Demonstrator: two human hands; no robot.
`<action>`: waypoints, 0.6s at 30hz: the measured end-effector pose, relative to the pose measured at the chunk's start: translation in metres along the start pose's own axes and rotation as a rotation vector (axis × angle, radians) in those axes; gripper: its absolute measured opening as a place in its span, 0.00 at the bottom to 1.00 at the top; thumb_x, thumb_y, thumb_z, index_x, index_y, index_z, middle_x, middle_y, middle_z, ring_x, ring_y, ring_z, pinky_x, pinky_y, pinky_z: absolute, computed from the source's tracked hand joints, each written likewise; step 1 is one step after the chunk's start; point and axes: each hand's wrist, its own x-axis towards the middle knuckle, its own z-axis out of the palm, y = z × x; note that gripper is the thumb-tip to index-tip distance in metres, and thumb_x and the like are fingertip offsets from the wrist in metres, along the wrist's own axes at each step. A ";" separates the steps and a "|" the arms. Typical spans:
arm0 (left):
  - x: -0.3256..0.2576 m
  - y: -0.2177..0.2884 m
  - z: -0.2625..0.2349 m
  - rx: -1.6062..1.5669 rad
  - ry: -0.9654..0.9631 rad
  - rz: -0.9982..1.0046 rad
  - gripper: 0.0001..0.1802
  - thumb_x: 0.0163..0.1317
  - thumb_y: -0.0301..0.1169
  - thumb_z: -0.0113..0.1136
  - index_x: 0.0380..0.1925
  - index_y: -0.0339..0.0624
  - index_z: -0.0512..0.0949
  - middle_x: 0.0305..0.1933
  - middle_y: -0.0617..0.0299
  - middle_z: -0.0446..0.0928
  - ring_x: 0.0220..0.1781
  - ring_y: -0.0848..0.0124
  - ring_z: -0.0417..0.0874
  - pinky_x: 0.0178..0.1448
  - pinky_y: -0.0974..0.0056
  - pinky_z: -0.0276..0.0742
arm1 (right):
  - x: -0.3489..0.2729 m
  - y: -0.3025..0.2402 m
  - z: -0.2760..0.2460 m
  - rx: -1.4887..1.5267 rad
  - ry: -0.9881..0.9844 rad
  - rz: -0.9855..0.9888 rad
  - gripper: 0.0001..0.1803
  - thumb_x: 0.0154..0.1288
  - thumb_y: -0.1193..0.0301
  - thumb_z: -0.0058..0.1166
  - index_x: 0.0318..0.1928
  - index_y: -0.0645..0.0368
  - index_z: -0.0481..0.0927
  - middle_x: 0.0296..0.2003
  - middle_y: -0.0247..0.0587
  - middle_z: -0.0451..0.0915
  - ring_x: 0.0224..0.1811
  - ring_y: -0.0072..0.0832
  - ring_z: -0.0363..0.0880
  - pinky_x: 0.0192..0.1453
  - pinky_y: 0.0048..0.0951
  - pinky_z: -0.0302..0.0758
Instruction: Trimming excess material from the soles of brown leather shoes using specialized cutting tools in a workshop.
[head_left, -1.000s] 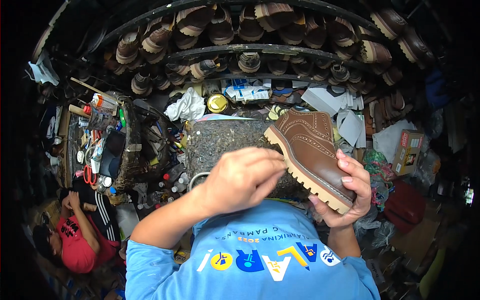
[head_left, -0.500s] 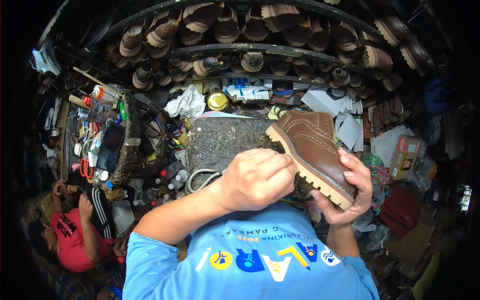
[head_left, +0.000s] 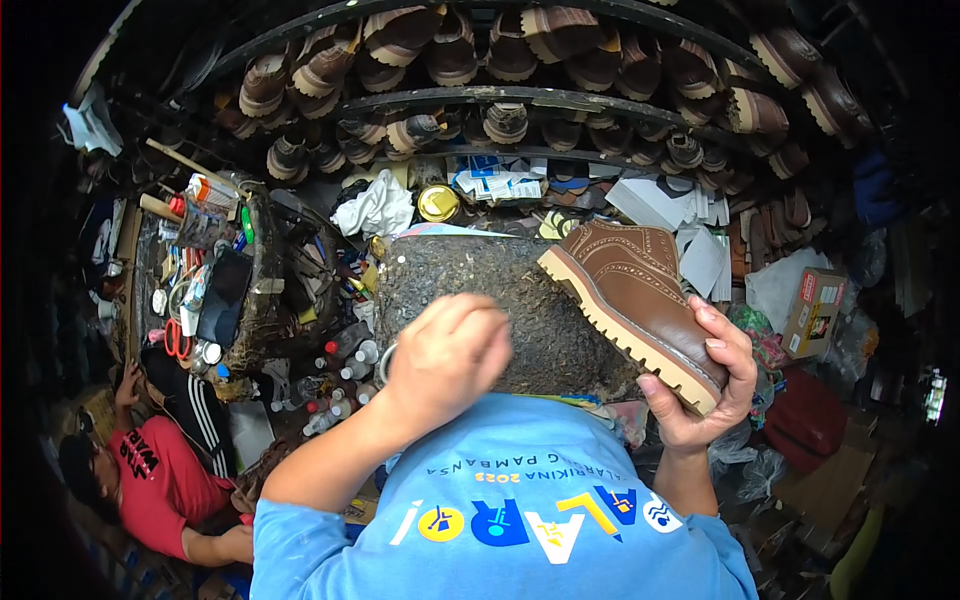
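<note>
The person's right hand is closed around the toe end of a brown ankle-high shoe, thumb by the edge of the pale, lugged sole and fingers over the leather. The shoe is tilted, its heel toward the far left and its toe toward the near right, in front of the right part of a dark, rough-topped work surface. The left hand is curled and blurred, well apart from the shoe — whether it grips anything cannot be told. A grey metal loop shows partly behind it. Beyond the work surface lie a white cloth and a yellow-topped can, below racks of shoes. At left, a person in a red shirt sits near red-handled scissors.
</note>
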 end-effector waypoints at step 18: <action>-0.052 -0.036 -0.051 0.044 -0.442 -0.364 0.37 0.45 0.20 0.65 0.62 0.47 0.83 0.38 0.51 0.79 0.44 0.55 0.81 0.51 0.55 0.80 | 0.004 0.010 -0.007 0.170 0.201 0.194 0.35 0.51 0.76 0.77 0.59 0.62 0.73 0.60 0.56 0.79 0.64 0.45 0.80 0.72 0.46 0.75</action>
